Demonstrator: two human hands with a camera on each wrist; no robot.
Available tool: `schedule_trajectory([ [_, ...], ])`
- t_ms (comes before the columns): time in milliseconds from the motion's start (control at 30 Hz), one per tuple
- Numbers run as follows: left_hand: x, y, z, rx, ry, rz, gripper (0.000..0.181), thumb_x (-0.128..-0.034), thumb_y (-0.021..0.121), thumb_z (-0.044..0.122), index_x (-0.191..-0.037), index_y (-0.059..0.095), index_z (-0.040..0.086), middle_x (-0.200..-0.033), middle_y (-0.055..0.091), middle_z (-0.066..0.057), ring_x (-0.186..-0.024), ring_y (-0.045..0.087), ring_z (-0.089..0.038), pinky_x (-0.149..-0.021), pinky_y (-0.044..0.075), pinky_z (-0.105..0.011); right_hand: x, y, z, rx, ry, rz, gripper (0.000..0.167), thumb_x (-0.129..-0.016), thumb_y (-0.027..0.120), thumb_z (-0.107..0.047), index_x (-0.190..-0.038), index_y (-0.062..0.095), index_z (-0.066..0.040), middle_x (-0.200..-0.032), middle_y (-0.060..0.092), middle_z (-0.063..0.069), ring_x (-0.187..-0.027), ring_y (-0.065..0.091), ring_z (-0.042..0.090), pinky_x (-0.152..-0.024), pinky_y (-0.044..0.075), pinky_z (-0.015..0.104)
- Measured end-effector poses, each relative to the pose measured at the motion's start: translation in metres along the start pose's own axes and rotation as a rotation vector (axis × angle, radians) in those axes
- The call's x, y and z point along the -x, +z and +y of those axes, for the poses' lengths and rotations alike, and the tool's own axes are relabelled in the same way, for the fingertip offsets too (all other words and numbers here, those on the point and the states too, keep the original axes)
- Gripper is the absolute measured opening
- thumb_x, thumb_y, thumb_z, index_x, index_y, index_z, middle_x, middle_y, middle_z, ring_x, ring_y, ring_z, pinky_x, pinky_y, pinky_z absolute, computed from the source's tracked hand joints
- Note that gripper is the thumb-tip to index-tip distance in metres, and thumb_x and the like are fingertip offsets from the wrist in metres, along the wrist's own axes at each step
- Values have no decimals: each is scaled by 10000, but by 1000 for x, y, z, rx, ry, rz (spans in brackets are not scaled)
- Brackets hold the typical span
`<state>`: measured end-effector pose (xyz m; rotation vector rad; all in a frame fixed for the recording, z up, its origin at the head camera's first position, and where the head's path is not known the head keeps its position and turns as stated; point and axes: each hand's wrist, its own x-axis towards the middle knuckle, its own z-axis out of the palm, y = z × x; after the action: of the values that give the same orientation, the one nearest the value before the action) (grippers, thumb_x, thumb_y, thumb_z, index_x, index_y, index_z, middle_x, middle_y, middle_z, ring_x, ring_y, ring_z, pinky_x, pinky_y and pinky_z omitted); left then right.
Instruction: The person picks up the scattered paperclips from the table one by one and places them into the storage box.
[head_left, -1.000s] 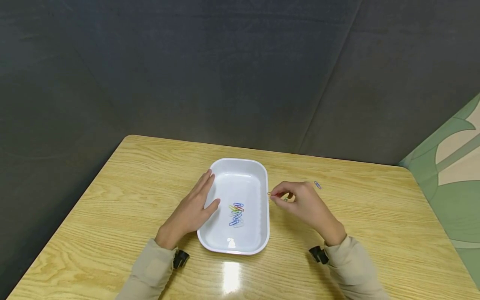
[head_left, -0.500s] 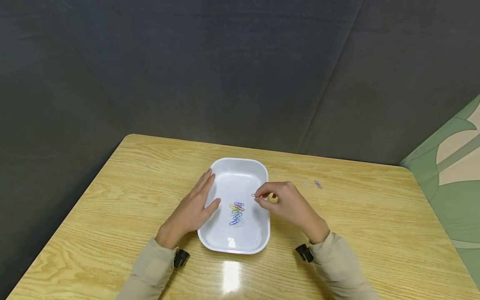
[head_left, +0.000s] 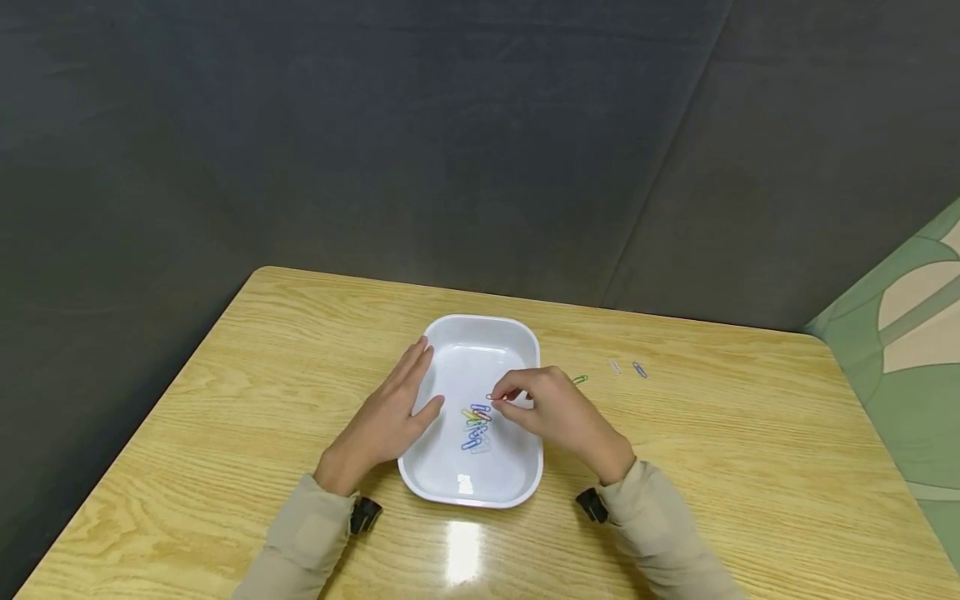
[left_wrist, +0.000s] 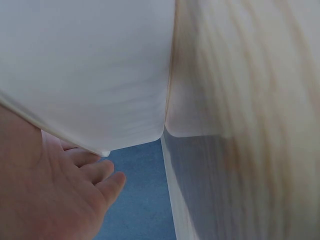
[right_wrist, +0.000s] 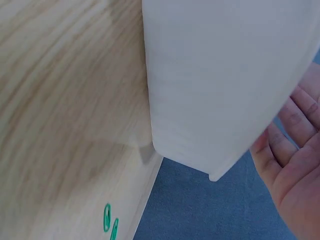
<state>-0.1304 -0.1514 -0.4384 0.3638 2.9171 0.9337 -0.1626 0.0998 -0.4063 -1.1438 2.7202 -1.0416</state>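
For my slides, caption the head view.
Red paperclip in the right hand's grip, over a white tray holding multicolored paperclips.

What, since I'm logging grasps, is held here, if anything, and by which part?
The right hand pinches a reddish paper clip by one end; the left hand only touches the tray.

Right hand (head_left: pixel 553 407) partly hides a paperclip (head_left: pixel 492 397) (seemingly red).

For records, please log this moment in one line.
left hand: at tray rim; right hand: pinches red clip over tray; tray: clip pile; table: blue clip
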Motion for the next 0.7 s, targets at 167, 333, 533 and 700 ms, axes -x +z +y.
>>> schedule_trajectory([
  [167,0,0,0,-1,2,-2,733,-1016,501,363,-1591,163,60,-1686,81,-91,-1557,109,-292,-1250,183,-484,-4,3,0,12,17,-10,53,-871,745,-90,-908,750,-129,-902,754,-32,-843,695,106,-762,605,307],
  [333,0,0,0,-1,10,0,731,-1015,502,362,-1588,172,50,-1686,80,-88,-1557,109,-290,-1251,183,-474,-9,6,3,19,17,-27,50,-875,737,-77,-913,754,-105,-900,755,-17,-838,692,117,-756,607,323],
  [533,-1,0,0,-3,26,14,728,-1011,513,345,-1581,186,31,-1682,98,-108,-1555,121,-295,-1249,191,-474,-14,12,6,46,29,-59,39,-887,730,-102,-915,758,-105,-888,749,-29,-835,679,98,-774,601,312],
  [700,0,1,-1,2,26,15,736,-1006,529,336,-1580,185,31,-1682,98,-112,-1554,122,-300,-1246,198,-484,-18,17,6,52,36,-77,39,-895,726,-125,-907,757,-104,-870,742,-45,-823,663,89,-774,593,314],
])
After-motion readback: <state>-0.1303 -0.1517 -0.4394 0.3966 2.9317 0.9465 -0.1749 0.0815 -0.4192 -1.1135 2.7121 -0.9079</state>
